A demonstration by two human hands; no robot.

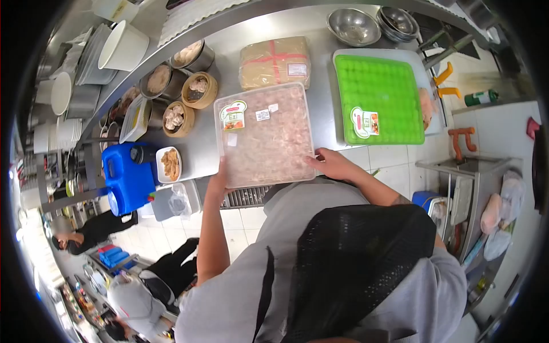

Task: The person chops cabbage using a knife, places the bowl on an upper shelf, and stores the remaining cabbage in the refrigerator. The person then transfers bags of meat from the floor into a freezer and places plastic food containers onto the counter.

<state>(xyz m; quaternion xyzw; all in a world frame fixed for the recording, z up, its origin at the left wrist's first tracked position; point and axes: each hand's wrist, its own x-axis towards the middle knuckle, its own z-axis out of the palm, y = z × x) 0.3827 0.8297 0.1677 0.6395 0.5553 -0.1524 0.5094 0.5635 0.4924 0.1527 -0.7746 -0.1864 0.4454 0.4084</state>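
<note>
A large, flat, clear plastic container (269, 134) with a lid and an "Ezi" label sits before me at the front of the steel counter. Pale pinkish contents that look like minced meat show through it. My left hand (219, 178) grips its lower left side, the fingers partly hidden underneath. At the lower right corner, my right hand (334, 164) holds the edge with the thumb side over the lid. Just behind the container lies a brown wrapped package (274, 60) with red tape. To the right is a similar container with a green lid (380, 97).
Bamboo steamers (200, 90) and metal pots (163, 81) of food stand at the left of the counter (229, 28). A white dish (169, 164) and a blue jug (127, 177) are nearer. Steel bowls (353, 27) sit at the back right. Other people (137, 297) are at lower left.
</note>
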